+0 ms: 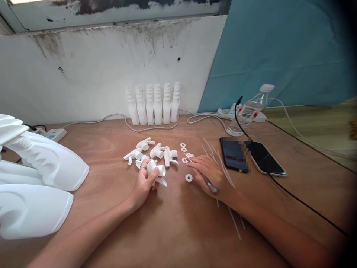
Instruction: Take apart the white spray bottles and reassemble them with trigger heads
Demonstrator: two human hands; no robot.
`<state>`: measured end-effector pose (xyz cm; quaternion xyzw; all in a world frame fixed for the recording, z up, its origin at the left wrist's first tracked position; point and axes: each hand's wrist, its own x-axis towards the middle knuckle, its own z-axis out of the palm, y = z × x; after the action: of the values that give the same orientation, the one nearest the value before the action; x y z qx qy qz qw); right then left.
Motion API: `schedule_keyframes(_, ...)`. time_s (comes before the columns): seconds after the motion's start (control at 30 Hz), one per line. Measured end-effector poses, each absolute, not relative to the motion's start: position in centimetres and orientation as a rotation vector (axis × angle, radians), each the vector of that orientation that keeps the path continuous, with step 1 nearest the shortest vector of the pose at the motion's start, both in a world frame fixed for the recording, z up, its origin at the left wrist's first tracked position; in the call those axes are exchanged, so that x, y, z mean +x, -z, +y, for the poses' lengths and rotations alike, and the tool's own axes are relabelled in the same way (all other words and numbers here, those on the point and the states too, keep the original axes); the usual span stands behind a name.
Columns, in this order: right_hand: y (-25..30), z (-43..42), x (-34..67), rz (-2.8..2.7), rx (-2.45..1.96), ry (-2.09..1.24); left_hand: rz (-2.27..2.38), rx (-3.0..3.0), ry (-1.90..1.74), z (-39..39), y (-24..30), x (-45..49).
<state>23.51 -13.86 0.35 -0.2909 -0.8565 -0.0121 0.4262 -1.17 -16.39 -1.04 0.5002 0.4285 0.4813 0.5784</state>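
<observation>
A white trigger spray head (pixel 156 169) is gripped in my left hand (pixel 143 186), its round collar facing right. My right hand (pixel 208 171) is closed around a slim pointed tool (pixel 211 185); its thin tip reaches in among the white ring washers (pixel 185 160), and I cannot tell whether it touches one. A single ring washer (pixel 189 178) lies just left of my right fingers. Several more spray heads (pixel 158 150) lie loosely grouped beyond my left hand. Thin white tubes (pixel 227 171) are spread on the table, partly hidden under my right hand and wrist.
White bottles (pixel 157 106) stand in a row against the wall, with a cable along their base. Large white spray bottles (pixel 61 156) lie at left. To the right are two phones (pixel 269 159), a clear water bottle (pixel 248 111) and a black cable (pixel 304 203) crossing the wooden table.
</observation>
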Motion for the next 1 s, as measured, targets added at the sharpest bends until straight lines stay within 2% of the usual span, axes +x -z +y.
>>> schedule_keyframes(0.27, 0.4, -14.1, 23.5, -2.330, -0.525, -0.131, 1.407, 2.067, -1.225, -14.3, -0.2, -4.5)
schedule_keyframes(0.43, 0.7, -13.7, 23.1, -2.410, -0.595, -0.086, 1.556, 1.978, -1.332, -12.5, -0.3, -6.2)
schedule_keyframes(0.63, 1.2, -13.0, 23.4, -2.294, -0.710, -0.058, 1.361, 1.660, -1.374, -11.3, 0.4, -7.0)
schedule_keyframes(0.9, 1.0, -13.3, 23.4, -2.312, -0.665, -0.069, 1.680, 2.269, -1.416, -9.0, 0.7, -10.9)
schedule_keyframes(1.0, 1.0, -13.2, 23.4, -2.321, -0.687, -0.097, 1.814, 2.255, -1.311, -8.0, 1.5, -12.7)
